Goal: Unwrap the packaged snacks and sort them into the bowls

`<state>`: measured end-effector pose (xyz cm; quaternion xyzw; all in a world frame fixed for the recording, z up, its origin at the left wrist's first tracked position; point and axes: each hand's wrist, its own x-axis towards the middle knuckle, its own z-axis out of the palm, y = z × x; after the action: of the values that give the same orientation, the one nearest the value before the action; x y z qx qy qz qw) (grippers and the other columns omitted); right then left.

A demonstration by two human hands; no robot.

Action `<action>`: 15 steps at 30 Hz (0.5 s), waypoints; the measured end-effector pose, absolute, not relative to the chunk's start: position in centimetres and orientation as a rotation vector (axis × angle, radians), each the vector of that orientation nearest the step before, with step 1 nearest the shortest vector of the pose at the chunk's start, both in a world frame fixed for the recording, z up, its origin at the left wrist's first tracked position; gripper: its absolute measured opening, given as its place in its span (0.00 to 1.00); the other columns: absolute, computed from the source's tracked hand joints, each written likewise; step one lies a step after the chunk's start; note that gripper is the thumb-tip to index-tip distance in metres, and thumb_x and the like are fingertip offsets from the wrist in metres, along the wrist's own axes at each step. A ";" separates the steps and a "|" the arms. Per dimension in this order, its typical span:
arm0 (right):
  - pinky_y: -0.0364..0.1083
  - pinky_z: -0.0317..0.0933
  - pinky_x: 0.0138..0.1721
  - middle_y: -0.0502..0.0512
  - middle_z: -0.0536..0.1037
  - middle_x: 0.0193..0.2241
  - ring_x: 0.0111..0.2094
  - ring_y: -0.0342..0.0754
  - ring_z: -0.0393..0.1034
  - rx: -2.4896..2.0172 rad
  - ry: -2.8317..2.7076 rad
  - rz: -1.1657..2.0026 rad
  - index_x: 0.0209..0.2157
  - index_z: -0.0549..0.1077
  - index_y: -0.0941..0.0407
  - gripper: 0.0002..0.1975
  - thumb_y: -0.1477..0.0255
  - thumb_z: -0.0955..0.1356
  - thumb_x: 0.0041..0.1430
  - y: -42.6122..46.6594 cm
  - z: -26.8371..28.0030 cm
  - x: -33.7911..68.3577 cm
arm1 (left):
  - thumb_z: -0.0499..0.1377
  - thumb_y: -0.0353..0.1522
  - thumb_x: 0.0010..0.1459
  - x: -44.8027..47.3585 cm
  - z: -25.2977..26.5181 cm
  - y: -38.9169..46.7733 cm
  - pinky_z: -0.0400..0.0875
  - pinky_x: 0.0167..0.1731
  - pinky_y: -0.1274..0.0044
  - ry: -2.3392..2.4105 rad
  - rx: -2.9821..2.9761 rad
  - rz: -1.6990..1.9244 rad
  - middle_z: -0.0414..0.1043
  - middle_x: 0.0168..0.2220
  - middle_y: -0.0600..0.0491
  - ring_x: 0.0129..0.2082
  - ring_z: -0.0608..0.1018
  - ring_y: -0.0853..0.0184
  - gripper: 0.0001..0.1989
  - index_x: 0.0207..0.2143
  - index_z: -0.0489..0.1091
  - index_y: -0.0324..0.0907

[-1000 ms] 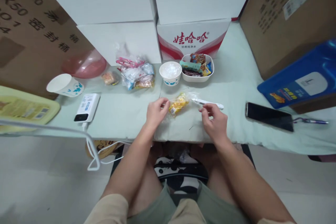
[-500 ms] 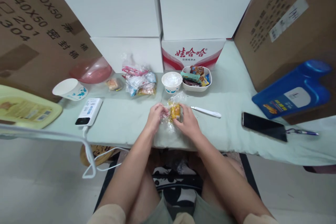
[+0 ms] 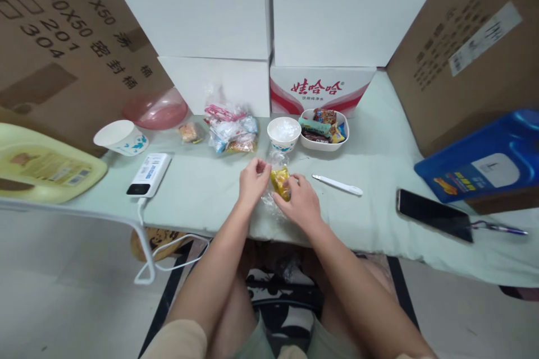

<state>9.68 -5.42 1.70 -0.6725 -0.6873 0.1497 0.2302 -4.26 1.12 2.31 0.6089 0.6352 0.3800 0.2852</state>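
A small yellow snack packet (image 3: 279,180) lies near the table's front edge, with crinkled clear plastic film (image 3: 273,206) under and around it. My right hand (image 3: 300,201) grips the packet from its right side, fingers curled at its edge. On the other side my left hand (image 3: 254,180) is closed in a pinch at the film's upper left; what its fingertips hold is too small to make out clearly. Just beyond the hands stands a paper cup (image 3: 283,143) with clear plastic inside. A white-handled knife (image 3: 337,184) rests to the right.
A white bowl (image 3: 323,146) of wrapped snacks stands by the cup. Bagged snacks (image 3: 234,133), another paper cup (image 3: 122,139) and a power bank (image 3: 149,175) are leftward. On the right lie a phone (image 3: 433,216) and a blue bottle (image 3: 475,160). Boxes wall the back and sides.
The yellow packet has turned and tilted under my right hand. My left hand has shifted slightly up along the film. The whole view has swung a little to the left.
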 end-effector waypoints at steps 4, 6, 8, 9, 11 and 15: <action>0.51 0.65 0.45 0.62 0.74 0.47 0.46 0.57 0.71 -1.964 -1.851 0.465 0.48 0.70 0.57 0.18 0.62 0.68 0.59 -5.0 1.7 9.7 | 0.58 0.36 0.56 -5.1 1.9 1.1 0.68 0.41 0.74 1.646 1.748 1.007 0.76 0.33 0.53 0.35 0.77 0.65 0.07 0.30 0.69 0.43; 0.50 0.64 0.45 0.61 0.75 0.48 0.46 0.56 0.71 -1.962 -1.816 0.506 0.53 0.67 0.57 0.21 0.66 0.67 0.59 -4.8 1.7 10.0 | 0.59 0.37 0.55 -5.6 1.8 0.9 0.68 0.41 0.73 1.628 1.790 1.011 0.76 0.33 0.51 0.36 0.76 0.64 0.07 0.29 0.70 0.43; 0.51 0.64 0.46 0.61 0.75 0.49 0.48 0.56 0.71 -1.944 -1.789 0.514 0.57 0.64 0.56 0.24 0.68 0.66 0.59 -4.8 1.8 10.4 | 0.58 0.38 0.55 -5.9 1.9 0.7 0.67 0.40 0.74 1.591 1.768 1.048 0.74 0.30 0.52 0.34 0.75 0.65 0.09 0.27 0.70 0.42; 0.51 0.64 0.46 0.61 0.75 0.50 0.49 0.57 0.70 -1.944 -1.777 0.506 0.58 0.63 0.55 0.25 0.68 0.65 0.59 -4.8 1.9 10.6 | 0.58 0.38 0.55 -6.0 1.9 0.7 0.67 0.38 0.74 1.565 1.727 1.076 0.72 0.28 0.53 0.32 0.74 0.66 0.10 0.26 0.69 0.42; 0.52 0.64 0.45 0.62 0.74 0.51 0.49 0.58 0.70 -1.961 -1.738 0.490 0.59 0.63 0.55 0.26 0.68 0.65 0.59 -4.8 2.1 11.0 | 0.58 0.40 0.55 -6.0 2.1 0.6 0.66 0.34 0.76 1.511 1.584 1.134 0.70 0.25 0.55 0.29 0.72 0.68 0.11 0.26 0.68 0.42; 0.52 0.64 0.43 0.63 0.73 0.50 0.47 0.57 0.71 -1.982 -1.616 0.519 0.57 0.64 0.55 0.25 0.65 0.65 0.58 -5.1 2.2 11.7 | 0.57 0.40 0.53 -5.3 2.5 0.9 0.56 0.21 0.80 1.462 1.092 1.216 0.70 0.27 0.55 0.23 0.69 0.72 0.10 0.28 0.66 0.42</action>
<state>11.69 -5.14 2.24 -0.7328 -0.5975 0.1917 0.2630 -5.27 0.87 2.48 0.4431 0.5930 0.4932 0.4569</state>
